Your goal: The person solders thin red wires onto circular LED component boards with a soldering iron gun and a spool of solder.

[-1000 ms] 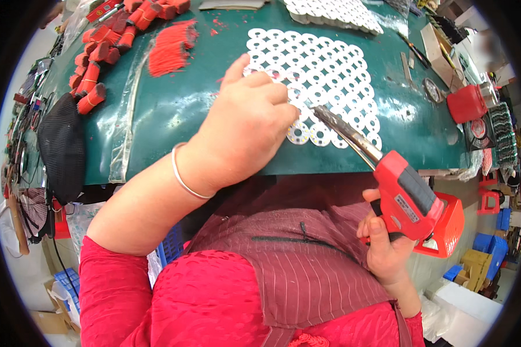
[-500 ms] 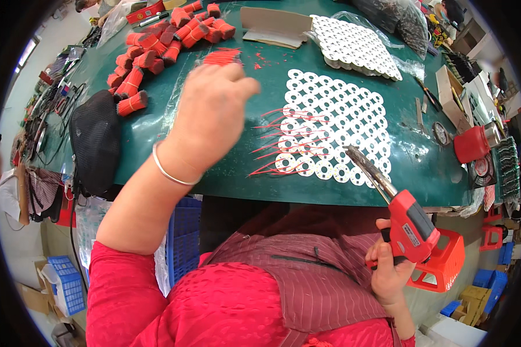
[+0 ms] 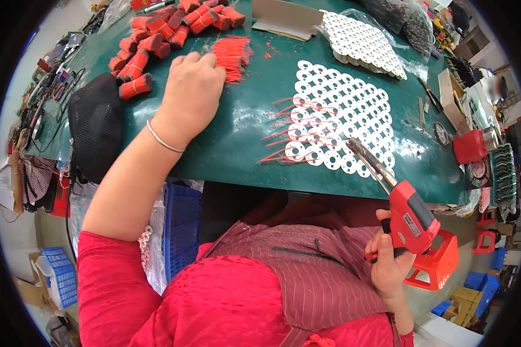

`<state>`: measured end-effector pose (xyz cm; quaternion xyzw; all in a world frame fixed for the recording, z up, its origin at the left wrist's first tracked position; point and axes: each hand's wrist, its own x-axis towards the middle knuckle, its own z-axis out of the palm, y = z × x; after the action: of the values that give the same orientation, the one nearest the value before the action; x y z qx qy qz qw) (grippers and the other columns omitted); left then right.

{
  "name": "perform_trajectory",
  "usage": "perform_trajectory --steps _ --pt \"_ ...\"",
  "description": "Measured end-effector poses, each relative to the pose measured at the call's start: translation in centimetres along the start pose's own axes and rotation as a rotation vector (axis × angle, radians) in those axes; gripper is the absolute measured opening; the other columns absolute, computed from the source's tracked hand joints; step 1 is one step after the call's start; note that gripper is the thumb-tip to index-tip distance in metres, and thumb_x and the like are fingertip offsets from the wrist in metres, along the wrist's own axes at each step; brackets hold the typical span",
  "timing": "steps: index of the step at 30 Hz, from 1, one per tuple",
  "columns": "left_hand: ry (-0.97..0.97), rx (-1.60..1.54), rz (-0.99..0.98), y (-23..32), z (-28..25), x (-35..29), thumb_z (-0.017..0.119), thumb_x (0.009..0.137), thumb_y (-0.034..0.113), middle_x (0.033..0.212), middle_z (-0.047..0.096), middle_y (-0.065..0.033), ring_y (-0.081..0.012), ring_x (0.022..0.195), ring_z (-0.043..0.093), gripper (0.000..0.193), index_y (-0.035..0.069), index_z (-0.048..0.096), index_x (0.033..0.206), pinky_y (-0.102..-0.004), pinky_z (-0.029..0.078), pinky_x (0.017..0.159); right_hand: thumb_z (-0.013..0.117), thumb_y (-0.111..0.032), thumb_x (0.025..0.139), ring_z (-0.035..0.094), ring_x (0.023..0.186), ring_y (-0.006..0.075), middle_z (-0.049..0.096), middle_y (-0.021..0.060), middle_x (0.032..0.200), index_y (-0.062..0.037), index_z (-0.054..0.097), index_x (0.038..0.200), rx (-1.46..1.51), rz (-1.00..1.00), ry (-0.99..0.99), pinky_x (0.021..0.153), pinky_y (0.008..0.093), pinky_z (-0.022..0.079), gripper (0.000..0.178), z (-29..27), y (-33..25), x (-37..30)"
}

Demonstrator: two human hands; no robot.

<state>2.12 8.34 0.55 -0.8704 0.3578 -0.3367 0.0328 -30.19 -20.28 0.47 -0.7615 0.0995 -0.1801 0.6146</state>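
My left hand (image 3: 193,92) is over the green table, beside a loose pile of short red wires (image 3: 231,56). Its fingers are curled together; their tips face down and away, so anything between them is hidden. My right hand (image 3: 391,266) grips a red soldering gun (image 3: 411,217) with a black trigger, its metal tip pointing up and left. That tip overlaps the lower right of a sheet of white ring-shaped circuit boards (image 3: 359,110) in view. Several red wires (image 3: 283,137) lie across the sheet's left columns, their ends sticking out over the table.
Tied red wire bundles (image 3: 135,66) lie at the far left, behind a black mesh case (image 3: 95,130). A folded cardboard piece (image 3: 286,24) and a stack of white board sheets (image 3: 364,45) are at the back. Pliers (image 3: 431,98) and a red container (image 3: 470,146) are on the right.
My left hand has moved left and slightly toward me, uncovering more of the loose red wires. The soldering gun stays gripped in my right hand. The whole view has shifted slightly.
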Motion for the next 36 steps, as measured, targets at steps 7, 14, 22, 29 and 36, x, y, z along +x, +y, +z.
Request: perform_trajectory --steps 7,14,22,29,36 --pt "0.020 0.045 0.065 -0.2 0.7 0.8 0.061 0.079 0.008 0.081 0.057 -0.0070 -0.0248 0.085 0.058 0.006 0.007 0.065 0.074 -0.0389 0.047 0.080 0.048 -0.005 0.103 0.051 0.068 0.0083 0.056 0.0194 0.132 0.0029 0.039 0.141 0.000 -0.008 0.009 0.059 0.0270 0.053 0.040 0.4 -0.4 0.0" --pt "0.086 -0.031 0.040 -0.4 1.5 0.6 0.062 0.080 0.006 0.088 0.059 -0.0068 -0.0258 0.088 0.058 0.002 0.008 0.063 0.082 -0.0400 0.047 0.082 0.050 -0.007 0.103 0.053 0.067 0.0088 0.055 0.0210 0.132 0.0041 0.042 0.136 -0.027 -0.007 0.013 0.058 0.0270 0.052 0.036 0.4 -1.0 0.0" --pt "0.071 -0.125 -0.044 -0.6 1.7 0.2 0.064 0.083 0.005 0.093 0.060 -0.0067 -0.0270 0.091 0.059 0.007 0.008 0.061 0.089 -0.0408 0.046 0.083 0.053 -0.009 0.103 0.054 0.066 0.0089 0.056 0.0220 0.131 0.0049 0.049 0.124 -0.010 -0.015 0.027 0.057 0.0273 0.052 0.026 0.3 -1.0 0.1" --pt "0.138 -0.100 0.049 0.0 -0.2 0.7 0.064 0.086 0.005 0.083 0.059 -0.0086 -0.0293 0.082 0.058 0.006 0.006 0.060 0.091 -0.0399 0.046 0.080 0.054 -0.011 0.103 0.054 0.066 0.0094 0.056 0.0223 0.132 0.0041 0.051 0.120 -0.013 -0.001 0.019 0.058 0.0278 0.052 0.024 0.0 -0.6 0.1" --pt "0.157 -0.511 0.105 6.1 -4.9 0.9 0.069 0.081 0.001 0.079 0.060 -0.0086 -0.0291 0.078 0.059 0.010 0.006 0.070 0.090 -0.0406 0.048 0.083 0.055 -0.012 0.102 0.054 0.067 0.0097 0.056 0.0221 0.131 0.0041 0.046 0.132 -0.008 -0.010 0.017 0.059 0.0279 0.053 0.034 -0.1 -0.6 0.1"
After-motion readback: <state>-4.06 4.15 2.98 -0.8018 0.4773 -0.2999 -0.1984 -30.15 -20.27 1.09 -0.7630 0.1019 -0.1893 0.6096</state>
